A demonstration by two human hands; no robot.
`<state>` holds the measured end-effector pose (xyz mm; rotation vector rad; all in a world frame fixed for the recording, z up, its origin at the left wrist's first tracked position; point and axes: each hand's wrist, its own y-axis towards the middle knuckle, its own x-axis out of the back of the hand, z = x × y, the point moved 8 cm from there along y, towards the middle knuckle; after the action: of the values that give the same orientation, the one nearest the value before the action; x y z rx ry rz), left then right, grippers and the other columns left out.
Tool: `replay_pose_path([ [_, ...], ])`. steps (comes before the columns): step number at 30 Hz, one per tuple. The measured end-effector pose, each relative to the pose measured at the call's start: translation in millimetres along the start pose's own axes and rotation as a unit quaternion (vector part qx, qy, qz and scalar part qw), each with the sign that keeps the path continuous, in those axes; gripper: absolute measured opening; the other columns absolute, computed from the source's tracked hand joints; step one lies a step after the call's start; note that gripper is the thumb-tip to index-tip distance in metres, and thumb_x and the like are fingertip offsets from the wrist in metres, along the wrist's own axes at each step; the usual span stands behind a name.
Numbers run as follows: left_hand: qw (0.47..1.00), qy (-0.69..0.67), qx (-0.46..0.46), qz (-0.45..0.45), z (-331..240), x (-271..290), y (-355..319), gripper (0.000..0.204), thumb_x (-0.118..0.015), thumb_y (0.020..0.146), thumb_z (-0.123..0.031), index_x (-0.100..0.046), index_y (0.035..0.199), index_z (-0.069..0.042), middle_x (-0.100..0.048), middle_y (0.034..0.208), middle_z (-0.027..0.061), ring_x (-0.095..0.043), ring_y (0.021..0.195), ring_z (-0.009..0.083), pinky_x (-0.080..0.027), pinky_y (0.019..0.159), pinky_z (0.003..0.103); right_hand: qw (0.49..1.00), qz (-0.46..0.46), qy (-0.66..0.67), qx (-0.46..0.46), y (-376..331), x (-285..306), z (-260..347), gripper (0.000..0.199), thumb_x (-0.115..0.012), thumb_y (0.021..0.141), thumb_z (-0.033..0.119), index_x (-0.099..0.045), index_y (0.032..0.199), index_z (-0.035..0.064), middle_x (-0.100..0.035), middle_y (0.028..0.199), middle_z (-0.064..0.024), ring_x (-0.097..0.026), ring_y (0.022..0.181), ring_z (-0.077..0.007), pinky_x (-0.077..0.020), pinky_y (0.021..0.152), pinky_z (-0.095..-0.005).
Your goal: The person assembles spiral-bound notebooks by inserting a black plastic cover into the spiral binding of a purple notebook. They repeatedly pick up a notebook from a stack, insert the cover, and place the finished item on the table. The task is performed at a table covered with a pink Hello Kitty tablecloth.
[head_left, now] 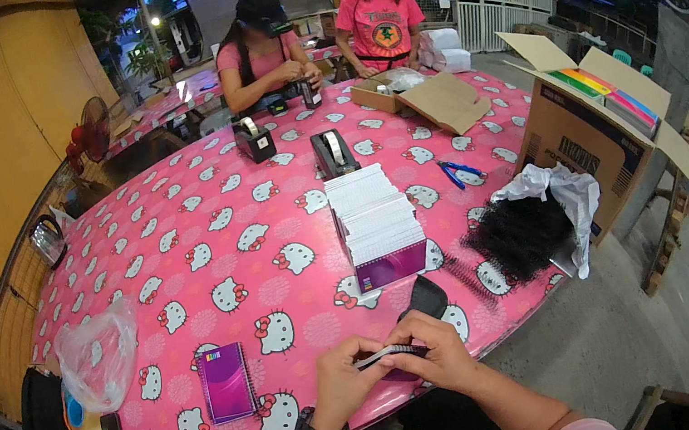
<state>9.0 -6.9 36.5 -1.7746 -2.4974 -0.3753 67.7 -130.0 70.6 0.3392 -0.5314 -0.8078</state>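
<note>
Near the table's front edge, my left hand (pixel 346 382) and my right hand (pixel 438 348) together grip a small spiral notebook (pixel 390 352), seen almost edge-on. Fingers and thumbs of both hands close around its two ends, so most of its cover is hidden. Just beyond them lies a black, flat, rounded item (pixel 423 298) whose kind I cannot make out. Behind it stands a long row of packed notebooks (pixel 376 214) with white page edges and a purple cover in front. A purple spiral notebook (pixel 226 383) lies flat to the left.
On the right are black binding coils (pixel 518 232) in white wrapping, blue-handled pliers (pixel 458 171) and a large open carton (pixel 580 141). Tape dispensers (pixel 334 154) (pixel 255 141) stand farther back. A clear plastic bag (pixel 99 355) lies left. Two people (pixel 265 54) (pixel 379 20) are across the table.
</note>
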Motion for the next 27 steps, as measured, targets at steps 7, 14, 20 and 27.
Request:
replay_pose_path([
  [7, 0.998, -0.017, -0.056, -0.029, -0.4, 4.9, -8.8, 0.021, -0.078, 0.074, -0.009, -0.063, 0.087, -0.002, -0.066, 0.079, 0.0022, -0.058, 0.072, 0.0061, -0.048, 0.066, 0.023, 0.999, 0.036, -0.029, 0.022, 1.3, -2.5, 4.4, 0.020, -0.071, 0.080, 0.014, -0.061, 0.091, 0.0014, -0.056, 0.083, -0.0100, -0.057, 0.078, -0.0220, -0.0459, 0.067, -0.0308],
  [14, 0.992, -0.121, -0.010, -0.021, 16.9, 0.9, -6.2, 0.032, -0.079, 0.072, -0.001, -0.053, 0.091, -0.003, -0.059, 0.082, 0.0013, -0.056, 0.075, 0.0061, -0.046, 0.065, 0.021, 0.994, 0.091, -0.059, 0.025, 2.9, -7.8, 11.4, 0.016, -0.061, 0.085, 0.009, -0.060, 0.099, 0.0014, -0.056, 0.087, -0.0141, -0.058, 0.083, -0.0320, -0.0467, 0.072, -0.0376],
  [20, 0.990, -0.136, -0.007, -0.026, 30.2, 8.3, -17.2, 0.033, -0.076, 0.072, 0.005, -0.052, 0.092, -0.003, -0.059, 0.085, 0.0026, -0.056, 0.077, 0.0073, -0.047, 0.069, 0.021, 0.989, 0.102, -0.080, 0.065, 0.3, -23.9, 8.1, 0.018, -0.065, 0.082, 0.010, -0.063, 0.099, 0.0029, -0.059, 0.086, -0.0107, -0.058, 0.078, -0.0279, -0.0466, 0.068, -0.0326],
  [27, 0.950, -0.145, -0.045, -0.272, 30.4, 77.9, -55.8, 0.028, -0.065, 0.083, 0.002, -0.053, 0.108, -0.001, -0.057, 0.103, 0.0065, -0.056, 0.095, 0.0100, -0.048, 0.078, 0.024, 0.988, 0.080, -0.103, 0.082, 11.2, -22.1, 13.1, 0.051, -0.072, 0.078, 0.022, -0.052, 0.120, 0.0022, -0.056, 0.116, -0.0162, -0.052, 0.105, -0.0339, -0.0398, 0.092, -0.0408],
])
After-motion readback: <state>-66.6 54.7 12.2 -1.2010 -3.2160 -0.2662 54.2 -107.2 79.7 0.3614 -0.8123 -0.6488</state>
